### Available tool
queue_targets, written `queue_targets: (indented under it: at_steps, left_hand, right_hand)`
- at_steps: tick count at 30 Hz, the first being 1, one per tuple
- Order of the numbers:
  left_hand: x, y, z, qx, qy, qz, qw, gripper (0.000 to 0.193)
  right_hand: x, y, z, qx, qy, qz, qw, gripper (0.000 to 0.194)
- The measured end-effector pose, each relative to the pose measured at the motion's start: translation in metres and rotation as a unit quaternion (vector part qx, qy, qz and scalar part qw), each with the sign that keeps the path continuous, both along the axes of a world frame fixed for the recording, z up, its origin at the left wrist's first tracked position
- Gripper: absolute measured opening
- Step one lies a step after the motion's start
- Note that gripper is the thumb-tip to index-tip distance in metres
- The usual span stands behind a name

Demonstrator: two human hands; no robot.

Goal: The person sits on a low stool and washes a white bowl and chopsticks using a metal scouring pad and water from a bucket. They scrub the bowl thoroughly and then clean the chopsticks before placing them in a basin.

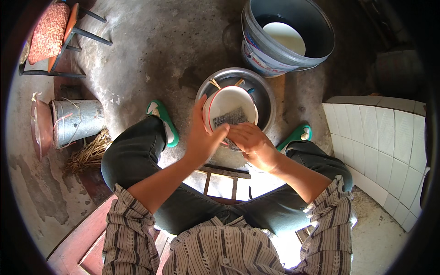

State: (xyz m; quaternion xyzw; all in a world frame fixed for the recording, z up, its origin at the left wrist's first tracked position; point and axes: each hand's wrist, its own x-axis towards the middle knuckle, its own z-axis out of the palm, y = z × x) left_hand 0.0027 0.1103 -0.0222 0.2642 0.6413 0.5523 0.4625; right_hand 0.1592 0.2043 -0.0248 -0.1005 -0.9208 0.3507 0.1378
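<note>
Above a metal basin (271,99) on the floor, my left hand (202,134) grips the left side of a white bowl (233,94) with a red rim. The bowl tilts so that its inside faces me. My right hand (252,142) holds a dark grey scouring cloth (231,117) over the bowl's near rim, with part of the cloth lying against the inside wall. Behind the bowl, wooden chopsticks (215,83) and a blue handle-like end (251,90) stick up in the basin. The bowl hides much of the basin's inside.
A large bucket (247,37) with a pale bowl (285,37) inside stands beyond the basin. White tiled wall (374,130) rises at right. At left are a metal cylinder (79,118), dry straw (87,151) and a stool (68,34) bearing a bag of peanuts (50,32).
</note>
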Motion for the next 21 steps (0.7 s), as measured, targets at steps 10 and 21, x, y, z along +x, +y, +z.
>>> queue_targets:
  at_steps: [10,21]
  left_hand:
    - [0.002,-0.002,-0.005,0.062,-0.007,0.026,0.998,0.071]
    - [-0.031,0.013,0.002,0.014,0.004,-0.081,0.997,0.058]
  right_hand:
    - [-0.010,-0.011,0.004,-0.151,0.022,-0.021,0.988,0.053]
    - [0.004,0.003,-0.008,0.054,-0.022,0.013,0.998,0.038]
